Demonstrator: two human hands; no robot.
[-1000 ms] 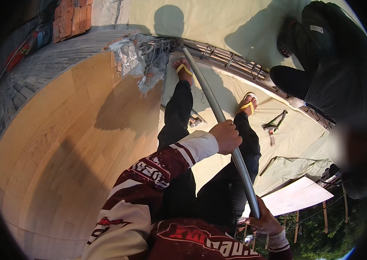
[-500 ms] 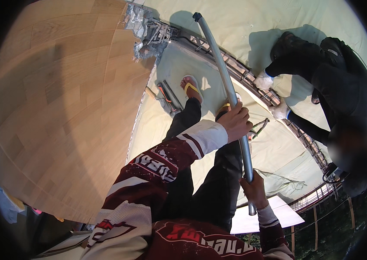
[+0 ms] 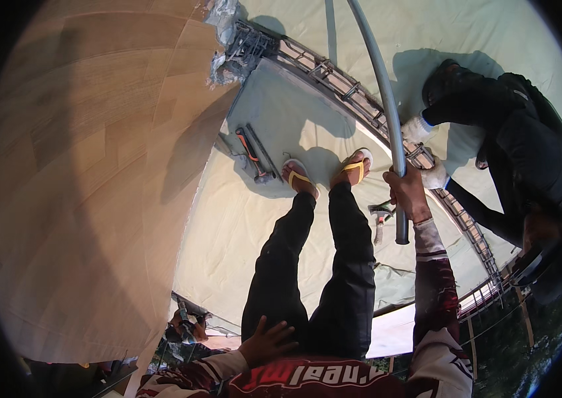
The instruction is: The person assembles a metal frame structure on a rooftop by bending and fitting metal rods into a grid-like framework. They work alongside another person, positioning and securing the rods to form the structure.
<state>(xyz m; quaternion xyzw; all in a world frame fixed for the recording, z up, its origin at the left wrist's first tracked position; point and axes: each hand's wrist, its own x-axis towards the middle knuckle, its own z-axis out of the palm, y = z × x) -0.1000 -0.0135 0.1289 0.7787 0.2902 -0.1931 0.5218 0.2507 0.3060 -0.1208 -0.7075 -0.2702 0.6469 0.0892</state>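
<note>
A long grey metal pipe [image 3: 382, 73] stands steeply in front of me, its upper end cut off by the top of the view. My right hand [image 3: 408, 192] is closed round it a little above its lower end. My left hand [image 3: 267, 343] rests against my dark trousers near the waist, fingers spread and holding nothing. Past the pipe, a co-worker [image 3: 520, 132] in dark clothes bends down, white-gloved hands on the long steel rebar cage [image 3: 340, 83].
A hammer [image 3: 254, 156] with an orange and black handle lies beside a thin bar left of my sandalled feet. Another hammer-like tool [image 3: 380, 215] lies right of my legs. A tall wood-panelled wall [image 3: 95, 166] fills the left. Rough broken concrete [image 3: 224, 43] sits at the cage's far end.
My left hand has let go of the pipe and dropped to my thigh. The right hand has carried the pipe up and away, and it stands more upright. My feet now show side by side.
</note>
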